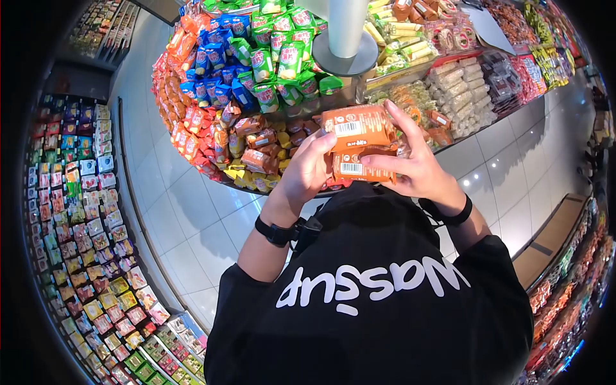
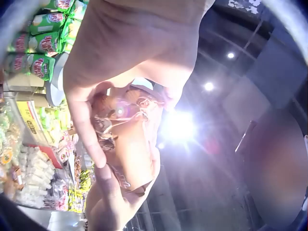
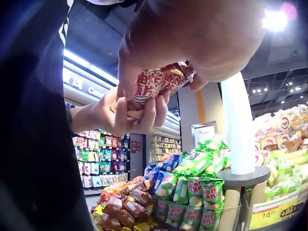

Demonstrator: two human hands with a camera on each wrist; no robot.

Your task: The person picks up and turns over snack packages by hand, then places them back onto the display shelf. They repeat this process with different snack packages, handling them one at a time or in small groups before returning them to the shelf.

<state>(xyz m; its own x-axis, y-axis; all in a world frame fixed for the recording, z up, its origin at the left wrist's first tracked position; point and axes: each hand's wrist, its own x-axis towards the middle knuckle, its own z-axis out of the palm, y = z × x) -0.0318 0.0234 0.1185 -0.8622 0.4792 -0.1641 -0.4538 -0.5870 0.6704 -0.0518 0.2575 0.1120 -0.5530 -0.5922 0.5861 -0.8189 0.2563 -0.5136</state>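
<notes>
Two orange-brown chip packets, an upper one (image 1: 359,124) and a lower one (image 1: 350,168), are held together in front of the chest, barcode sides toward the head camera. My left hand (image 1: 309,168) grips their left side, thumb across the front and fingers curled around behind. At the right side my right hand (image 1: 420,168) holds them too, its thumb across the lower packet and a finger at the upper packet's corner. The right wrist view shows the packets' printed front (image 3: 151,84) with the left hand's fingers (image 3: 148,113) wrapped over it.
Just beyond the hands a rounded display holds heaped brown packets (image 1: 260,159), blue packets (image 1: 215,61) and green packets (image 1: 289,61). A white column (image 1: 344,29) rises from it. Shelves of boxed snacks (image 1: 83,224) line the left; a cardboard-topped bin (image 1: 548,237) stands right.
</notes>
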